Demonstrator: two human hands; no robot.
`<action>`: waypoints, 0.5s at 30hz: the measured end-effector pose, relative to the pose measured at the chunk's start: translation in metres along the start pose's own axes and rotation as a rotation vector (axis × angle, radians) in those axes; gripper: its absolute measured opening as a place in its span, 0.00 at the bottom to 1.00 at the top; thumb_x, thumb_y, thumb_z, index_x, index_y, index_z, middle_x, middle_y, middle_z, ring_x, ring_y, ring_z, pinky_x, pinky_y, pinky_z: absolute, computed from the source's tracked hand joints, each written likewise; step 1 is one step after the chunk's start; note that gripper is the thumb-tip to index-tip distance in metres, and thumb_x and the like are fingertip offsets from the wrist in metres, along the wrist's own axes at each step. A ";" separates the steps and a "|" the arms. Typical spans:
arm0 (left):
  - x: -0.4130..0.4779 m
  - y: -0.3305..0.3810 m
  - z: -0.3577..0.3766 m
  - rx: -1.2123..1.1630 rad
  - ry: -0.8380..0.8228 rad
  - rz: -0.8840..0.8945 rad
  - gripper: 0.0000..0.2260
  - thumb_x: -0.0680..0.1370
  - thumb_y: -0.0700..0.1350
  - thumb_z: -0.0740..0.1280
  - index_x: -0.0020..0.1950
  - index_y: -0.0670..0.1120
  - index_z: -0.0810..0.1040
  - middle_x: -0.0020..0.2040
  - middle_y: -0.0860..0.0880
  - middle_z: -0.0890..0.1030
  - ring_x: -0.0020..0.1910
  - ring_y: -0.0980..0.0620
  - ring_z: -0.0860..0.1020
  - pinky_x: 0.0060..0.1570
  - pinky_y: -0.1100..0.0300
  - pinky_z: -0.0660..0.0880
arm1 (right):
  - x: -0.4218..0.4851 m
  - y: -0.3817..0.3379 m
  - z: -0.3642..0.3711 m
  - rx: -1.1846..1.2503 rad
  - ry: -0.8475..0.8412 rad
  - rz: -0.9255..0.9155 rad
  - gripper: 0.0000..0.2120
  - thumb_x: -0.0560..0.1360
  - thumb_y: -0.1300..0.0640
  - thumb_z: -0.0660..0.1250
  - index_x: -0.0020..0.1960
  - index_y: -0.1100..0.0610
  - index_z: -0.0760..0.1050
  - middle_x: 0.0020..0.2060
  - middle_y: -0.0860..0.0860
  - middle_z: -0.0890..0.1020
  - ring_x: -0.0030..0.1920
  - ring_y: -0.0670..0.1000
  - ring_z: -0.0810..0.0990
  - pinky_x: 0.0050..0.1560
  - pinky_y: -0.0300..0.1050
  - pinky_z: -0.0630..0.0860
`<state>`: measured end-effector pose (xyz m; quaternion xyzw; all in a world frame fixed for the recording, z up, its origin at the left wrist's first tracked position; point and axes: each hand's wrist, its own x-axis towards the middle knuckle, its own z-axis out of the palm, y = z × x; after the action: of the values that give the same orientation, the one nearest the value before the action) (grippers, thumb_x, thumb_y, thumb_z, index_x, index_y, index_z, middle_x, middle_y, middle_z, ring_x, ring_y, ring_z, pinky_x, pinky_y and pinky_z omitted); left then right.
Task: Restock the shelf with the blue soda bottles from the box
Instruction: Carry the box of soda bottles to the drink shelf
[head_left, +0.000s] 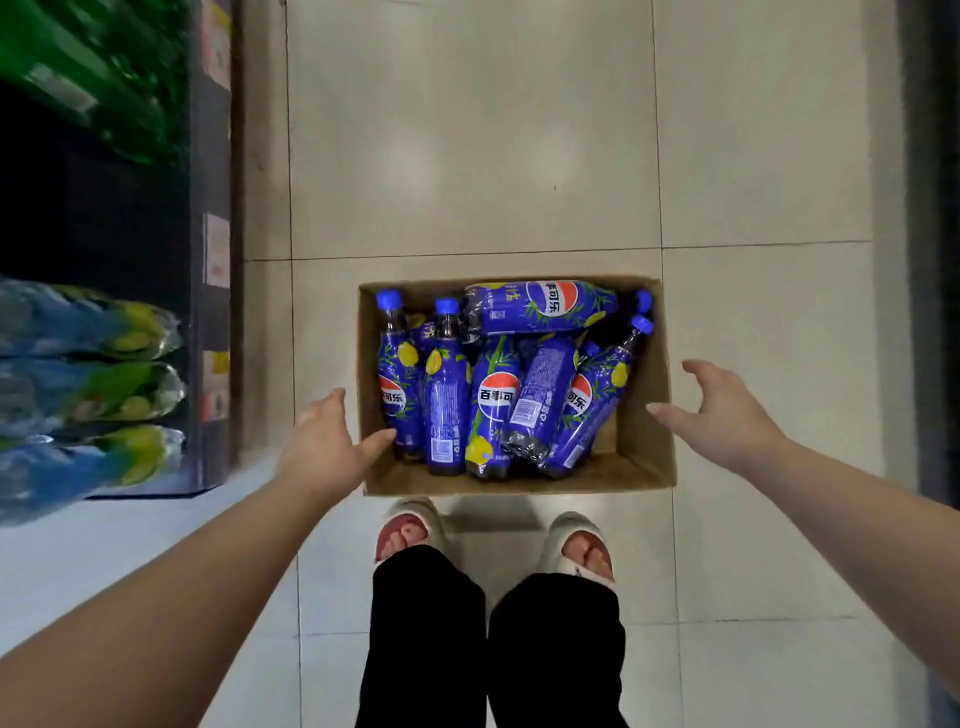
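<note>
1. Bottles (498, 410) fill the open cardboard box (644, 457) on the tiled floor (467, 156), just ahead of my feet.
2. I see deep blue wrappers with yellow lemons, green leaves and a round red, white and blue logo; the caps are bright blue and the drink behind the clear necks looks dark.
3. Most of them lean lengthwise with caps toward the far wall of the box; one bottle (540, 306) lies crosswise on top along the far side.
4. I count about seven, but they overlap, so the exact number is unclear.
5. My left hand (324, 447) hangs over the box's near-left corner, fingers spread and empty; its thumb tip is just beside the leftmost bottle, and I cannot tell whether it touches.
6. My right hand (722, 410) is spread wide and empty beside the box's right wall, fingertips near the rim; contact is unclear.
7. To my left stands the shelf (208, 312), with blurred blue-and-yellow bottles (88, 364) lying on their sides in its lower tiers and green bottles (104, 78) higher up; the blur keeps me from reading any labels there.
8. Small price tags (215, 249) on the shelf edge are too small to read.
9. Dark trousers (488, 649) and pale open-toe slippers (571, 545) fill the lower centre; both forearms run off the bottom corners.
10. A dark strip (935, 208) along the right edge is cut off, and I cannot make out what it is.
</note>
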<state>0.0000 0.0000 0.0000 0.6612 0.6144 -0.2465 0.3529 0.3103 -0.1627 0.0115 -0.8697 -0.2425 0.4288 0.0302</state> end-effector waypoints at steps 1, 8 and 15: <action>0.009 -0.002 0.006 0.002 0.037 -0.008 0.38 0.72 0.57 0.67 0.74 0.43 0.55 0.73 0.41 0.63 0.71 0.42 0.63 0.66 0.47 0.65 | 0.009 0.004 0.009 0.012 0.019 0.011 0.34 0.72 0.51 0.69 0.73 0.59 0.59 0.71 0.61 0.65 0.70 0.58 0.65 0.68 0.49 0.63; 0.064 -0.022 0.051 -0.066 0.137 -0.048 0.44 0.69 0.54 0.73 0.75 0.42 0.51 0.73 0.39 0.62 0.71 0.39 0.61 0.68 0.43 0.63 | 0.067 0.031 0.057 0.133 0.106 0.110 0.39 0.71 0.53 0.71 0.74 0.60 0.54 0.69 0.62 0.67 0.68 0.61 0.68 0.66 0.52 0.66; 0.091 -0.031 0.075 -0.399 0.173 -0.138 0.43 0.70 0.46 0.73 0.75 0.52 0.47 0.67 0.40 0.71 0.62 0.38 0.73 0.59 0.43 0.72 | 0.100 0.047 0.081 0.246 0.212 0.161 0.26 0.71 0.54 0.71 0.65 0.59 0.66 0.61 0.60 0.76 0.61 0.61 0.75 0.61 0.55 0.73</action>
<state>-0.0110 0.0004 -0.1209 0.5534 0.7227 -0.0861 0.4050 0.3186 -0.1719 -0.1253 -0.9164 -0.1134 0.3622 0.1273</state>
